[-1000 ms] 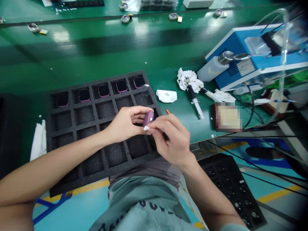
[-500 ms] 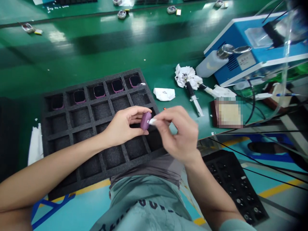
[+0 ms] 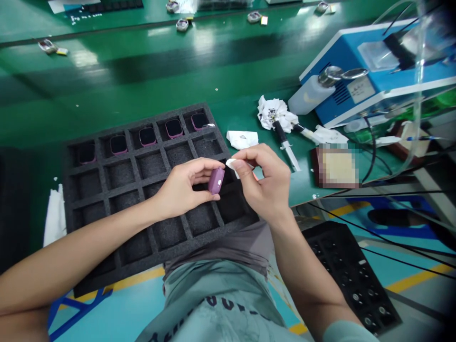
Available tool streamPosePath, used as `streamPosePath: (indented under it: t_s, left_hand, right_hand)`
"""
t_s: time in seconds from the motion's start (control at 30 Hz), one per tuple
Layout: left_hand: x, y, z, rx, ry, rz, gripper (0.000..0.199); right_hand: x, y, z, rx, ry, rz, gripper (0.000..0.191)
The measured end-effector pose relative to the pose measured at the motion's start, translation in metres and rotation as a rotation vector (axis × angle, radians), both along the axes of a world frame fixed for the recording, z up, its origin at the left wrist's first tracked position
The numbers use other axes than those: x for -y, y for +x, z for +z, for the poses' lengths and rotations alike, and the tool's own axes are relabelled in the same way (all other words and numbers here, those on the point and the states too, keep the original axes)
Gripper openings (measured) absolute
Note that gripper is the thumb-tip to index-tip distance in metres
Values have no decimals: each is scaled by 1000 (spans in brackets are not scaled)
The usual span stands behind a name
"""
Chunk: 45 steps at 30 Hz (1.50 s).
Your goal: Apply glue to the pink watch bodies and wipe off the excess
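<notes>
The left hand (image 3: 180, 187) pinches a purple, rounded watch-like casing (image 3: 216, 180) by its ends, above the black foam compartment tray (image 3: 119, 171); the right hand (image 3: 265, 183), thumb and fingers closed, grips a crumpled white scrap (image 3: 231, 164), perhaps tissue, just beside it. Holding only the ends and pressing lightly should work best

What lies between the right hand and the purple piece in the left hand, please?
In the head view, the white wipe pinched by the right hand lies between; a narrow gap separates it from the purple piece.
</notes>
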State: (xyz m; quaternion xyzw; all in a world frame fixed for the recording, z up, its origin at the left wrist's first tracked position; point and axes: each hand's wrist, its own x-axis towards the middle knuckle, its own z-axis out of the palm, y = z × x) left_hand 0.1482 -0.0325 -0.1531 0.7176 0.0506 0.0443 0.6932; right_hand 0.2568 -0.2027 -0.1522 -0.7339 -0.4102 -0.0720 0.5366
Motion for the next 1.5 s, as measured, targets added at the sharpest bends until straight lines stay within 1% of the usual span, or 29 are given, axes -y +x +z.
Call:
streamPosePath:
  t_s: [0.1,0.2,0.23,0.3,0.4,0.53,0.63,0.73,0.8,0.93,1.03,1.13,1.33,1.4,1.5]
  left_hand:
    - [0,0,0,18,24,2,52]
    - [1,0,0,53,102,1,44]
    - [1,-1,0,65,126,0,44]
    - [1,-1,-1,72,151,0,46]
    - [2,-2,-1,66,149,6,49]
    - [3,-2,-1,91,178,-8,48]
    - [3,-2,-1,80,176,-15,47]
    - [2,-2,-1,59,164,-12,45]
    - [2,-2,-1,61,173,-12,45]
    - [1,-1,-1,61,182,-14,46]
    - [1,-1,-1,69,175,-1,44]
    - [2,-1,-2,81,179,7,42]
    - [3,-1,-3,83,173,15,44]
    - [2,-1,-3,56,134,18,45]
    - [1,0,-3,27,56,-2,50]
  right_hand:
    - [5,-12,6,72,-29,67,7]
    - [5,-19,7,209,-119,144,8]
    - [4,-18,6,240,-147,145,9]
    - [1,-12,2,271,-178,101,11]
    - [-2,0,-1,267,-166,43,14]
    - [2,4,1,239,-122,53,12]
    - [6,-3,3,250,-136,134,11]
    - [8,-9,1,304,-173,209,14]
    - [8,-9,-1,334,-172,207,14]
    - [8,-4,-1,320,-166,186,11]
    - [12,-9,0,349,-214,285,15]
    - [21,-16,0,338,-241,373,13]
    - [33,-22,-2,238,-233,331,9]
    - [31,-25,-1,221,-185,305,8]
    - [17,-28,-1,212,-65,237,9]
